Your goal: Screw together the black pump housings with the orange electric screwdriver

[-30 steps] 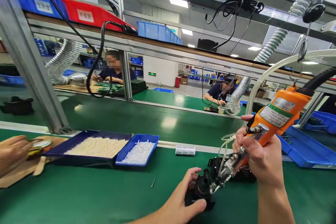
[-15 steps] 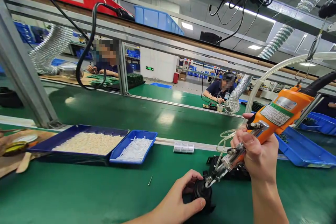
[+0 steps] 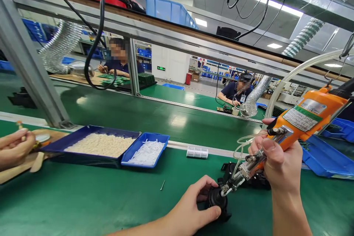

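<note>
Hands at the lower edge of a green bench. Left hand clasps a black part, thumb and fingers wrapped round it, at 6 o'clock. Right hand at 4 o'clock grips an orange screwdriver, its metal tip touching the part's top. Clear hose arcs off at 2 o'clock. Two blue trays of white pieces sit at 9 o'clock; a co-worker's hand lies beyond them.

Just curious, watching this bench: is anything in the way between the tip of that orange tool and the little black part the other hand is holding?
Nothing visible. The right hand holds the orange screwdriver, its tip already at the black part, which the left hand grips on the green mat.
</note>
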Available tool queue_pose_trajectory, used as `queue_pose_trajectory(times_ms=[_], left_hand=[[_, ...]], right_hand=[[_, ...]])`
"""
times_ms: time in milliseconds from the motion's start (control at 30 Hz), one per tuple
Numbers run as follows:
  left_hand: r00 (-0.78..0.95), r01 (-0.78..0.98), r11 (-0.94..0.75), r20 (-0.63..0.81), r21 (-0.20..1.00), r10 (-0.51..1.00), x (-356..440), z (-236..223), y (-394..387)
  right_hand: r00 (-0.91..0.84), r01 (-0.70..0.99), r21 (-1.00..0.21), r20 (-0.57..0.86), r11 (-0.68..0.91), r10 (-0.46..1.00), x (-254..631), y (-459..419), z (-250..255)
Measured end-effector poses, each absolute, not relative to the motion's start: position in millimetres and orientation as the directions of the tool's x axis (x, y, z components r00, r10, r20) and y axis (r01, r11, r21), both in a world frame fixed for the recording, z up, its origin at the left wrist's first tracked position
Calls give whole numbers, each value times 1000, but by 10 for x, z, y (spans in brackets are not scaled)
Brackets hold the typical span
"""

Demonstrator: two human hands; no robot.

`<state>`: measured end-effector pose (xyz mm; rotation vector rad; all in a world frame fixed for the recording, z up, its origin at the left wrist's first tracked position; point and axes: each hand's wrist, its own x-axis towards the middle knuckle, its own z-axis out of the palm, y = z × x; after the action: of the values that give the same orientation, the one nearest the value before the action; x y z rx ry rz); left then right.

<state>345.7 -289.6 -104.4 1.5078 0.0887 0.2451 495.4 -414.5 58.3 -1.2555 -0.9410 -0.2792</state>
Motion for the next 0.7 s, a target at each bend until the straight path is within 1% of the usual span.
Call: queue_pose_trajectory(times_ms=[100, 167, 267, 400, 467, 567, 700], left_hand=[[971, -112, 74, 93, 991, 221, 3456, -1055, -2898], [971, -118, 82, 97, 990, 220, 3455, -1063, -2901], [970, -126, 87, 104, 988, 221, 3461, -1068, -2908], [966, -149, 97, 124, 984, 227, 3469, -1067, -2912], [966, -158, 84, 137, 984, 218, 3467, -1080, -2911], [961, -188, 41, 175, 981, 213, 3459, -1131, -2911], [954, -191, -21, 190, 981, 232, 3461, -1204, -2930]], right_hand=[[610, 628, -697, 717, 346, 338, 4863, -4045, 571], [608, 641, -702, 712, 312, 351, 4789, -3978, 576], [627, 659, -703, 710, 267, 321, 4726, -3918, 582], [607, 693, -682, 727, 234, 320, 4749, -3905, 551], [601, 710, -670, 737, 216, 309, 4768, -3912, 542], [611, 699, -674, 736, 238, 291, 4776, -3988, 597], [687, 625, -745, 667, 235, 287, 4793, -4325, 743]])
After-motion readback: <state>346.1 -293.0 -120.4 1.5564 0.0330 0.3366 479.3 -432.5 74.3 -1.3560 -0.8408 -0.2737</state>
